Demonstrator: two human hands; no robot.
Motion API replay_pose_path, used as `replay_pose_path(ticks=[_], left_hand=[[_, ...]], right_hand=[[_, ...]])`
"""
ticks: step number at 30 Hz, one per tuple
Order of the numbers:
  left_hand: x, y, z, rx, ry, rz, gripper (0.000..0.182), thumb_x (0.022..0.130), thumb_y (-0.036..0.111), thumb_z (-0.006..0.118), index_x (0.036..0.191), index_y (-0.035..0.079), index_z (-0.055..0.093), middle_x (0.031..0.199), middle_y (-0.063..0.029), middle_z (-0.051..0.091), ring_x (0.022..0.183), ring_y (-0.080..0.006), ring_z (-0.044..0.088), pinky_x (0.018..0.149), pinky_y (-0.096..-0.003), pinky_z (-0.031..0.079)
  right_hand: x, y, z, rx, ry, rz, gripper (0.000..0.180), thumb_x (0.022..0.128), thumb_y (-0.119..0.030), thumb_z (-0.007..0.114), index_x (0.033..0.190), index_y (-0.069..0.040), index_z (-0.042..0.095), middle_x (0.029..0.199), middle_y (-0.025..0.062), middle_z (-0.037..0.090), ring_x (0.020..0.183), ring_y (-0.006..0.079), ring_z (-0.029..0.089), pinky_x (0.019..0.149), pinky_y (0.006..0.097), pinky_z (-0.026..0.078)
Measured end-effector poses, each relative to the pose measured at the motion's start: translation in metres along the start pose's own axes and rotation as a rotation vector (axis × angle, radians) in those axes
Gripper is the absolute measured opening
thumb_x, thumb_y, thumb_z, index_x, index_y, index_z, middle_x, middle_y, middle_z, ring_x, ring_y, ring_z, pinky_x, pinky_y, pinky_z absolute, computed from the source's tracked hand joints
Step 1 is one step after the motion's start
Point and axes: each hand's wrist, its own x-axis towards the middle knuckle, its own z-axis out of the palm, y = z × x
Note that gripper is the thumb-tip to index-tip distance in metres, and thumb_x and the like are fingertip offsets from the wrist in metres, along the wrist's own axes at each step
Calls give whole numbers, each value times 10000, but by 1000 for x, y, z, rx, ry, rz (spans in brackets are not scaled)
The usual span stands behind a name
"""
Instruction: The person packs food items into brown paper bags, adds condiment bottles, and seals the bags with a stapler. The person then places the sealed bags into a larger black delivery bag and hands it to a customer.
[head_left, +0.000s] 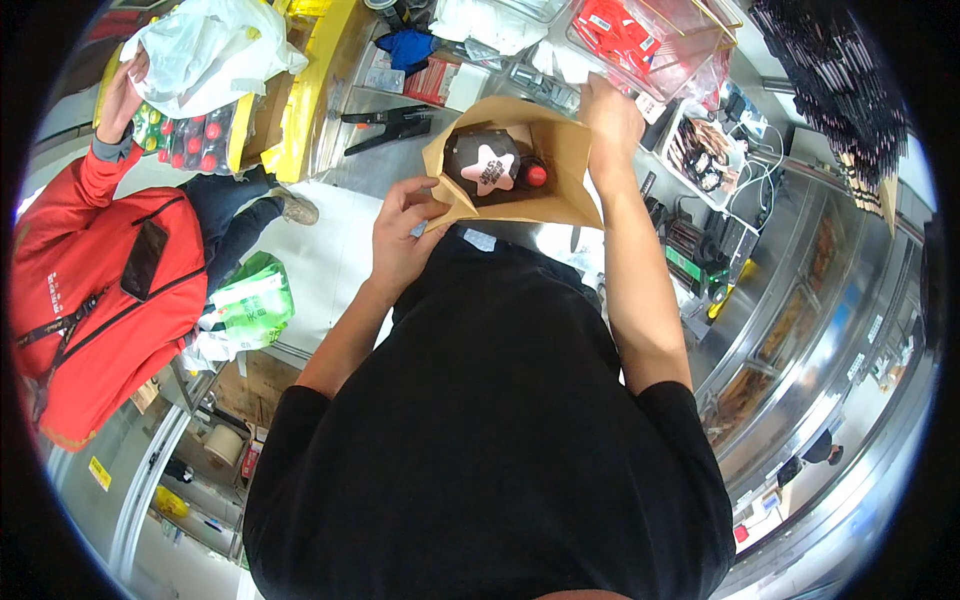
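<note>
A brown paper bag (566, 206) stands wide at the top before me, on a metal counter. Inside it lie a black food box (459, 154) bearing a pink star with writing and, beside it, a bottle with a red cap (535, 175). My left hand (409, 232) pinches the folded near-left edge of the bag between thumb and fingers. At the bag's far right, my right hand (609, 112) reaches past the rim to white items beneath a clear bin of red packets (615, 34); its fingertips are partly hidden, so a hold cannot be told.
A black stapler (390, 127) lies left of the bag. A person in a red jacket (112, 300) at left holds a white plastic bag (210, 56) over bottle packs. At right are a tray of sachets (701, 154), a label printer (686, 251) and a glass-fronted food warmer (780, 322).
</note>
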Motion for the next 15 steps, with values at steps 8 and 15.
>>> replay_pose_path(ticks=[8, 15], left_hand=[[-3, 1, 1, 24, -11, 26, 251, 821, 8, 873, 1027, 0, 729, 1297, -132, 620, 1056, -250, 696, 924, -369, 568], [-10, 8, 2, -31, -4, -20, 246, 831, 16, 874, 1037, 14, 740, 1311, -135, 575, 1167, -274, 655, 997, -390, 567]], right_hand=[[-101, -9, -116, 834, 218, -229, 190, 942, -87, 780, 1107, 7, 786, 1033, 154, 797, 735, 170, 714, 687, 323, 571], [-126, -14, -161, 431, -2, -259, 318, 790, 54, 700, 1093, -39, 721, 1190, 141, 704, 1004, 331, 726, 839, 395, 588]])
